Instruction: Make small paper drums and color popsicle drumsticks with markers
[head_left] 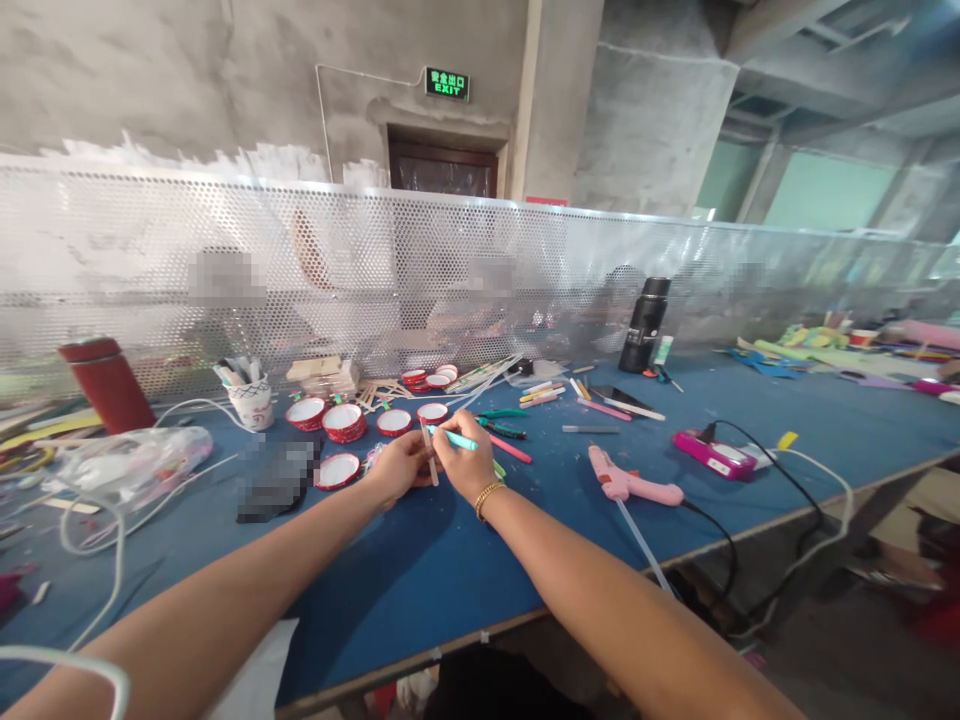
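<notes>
Near the middle of the blue table, my left hand [401, 465] is closed on a flat craft stick [431, 468] held upright, its upper end reddish. My right hand [466, 462], with a gold bracelet at the wrist, grips a teal marker [460, 440] like a pen. Its front end is at the stick; whether the tip touches cannot be made out. Red-rimmed paper cups [344, 419] stand just beyond my left hand, one more cup [337, 470] beside it. A pink-red marker [511, 449] and green-handled pliers [501, 424] lie past my right hand.
A pink glue gun [634, 482] with a cord lies at right, near a magenta power strip [714, 455]. A black bottle [645, 328] and red bottle [107, 385] stand toward the back. A pen cup [250, 402], dark phone-like object [276, 480] and white cables [112, 540] are left. A perforated screen [360, 280] runs behind.
</notes>
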